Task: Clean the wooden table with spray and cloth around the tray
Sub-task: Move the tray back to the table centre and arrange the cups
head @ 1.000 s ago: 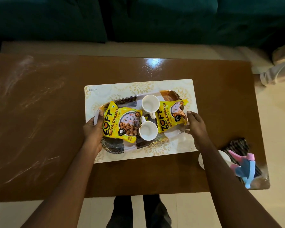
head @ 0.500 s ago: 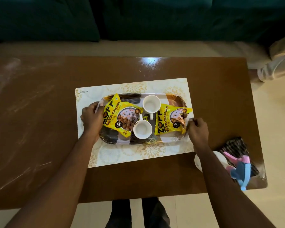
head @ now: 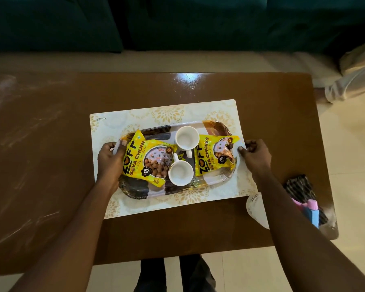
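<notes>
Your left hand (head: pixel 110 163) and right hand (head: pixel 256 154) each grip a tray (head: pixel 135 190) end | streaked wooden table (head: pixel 51 165) | teal sofa (head: pixel 177 22) behind

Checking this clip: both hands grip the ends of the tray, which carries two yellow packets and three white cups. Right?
Not quite. The head view shows two white cups, not three. The left hand and right hand do grip the tray at its ends, with two yellow packets on it.
</notes>
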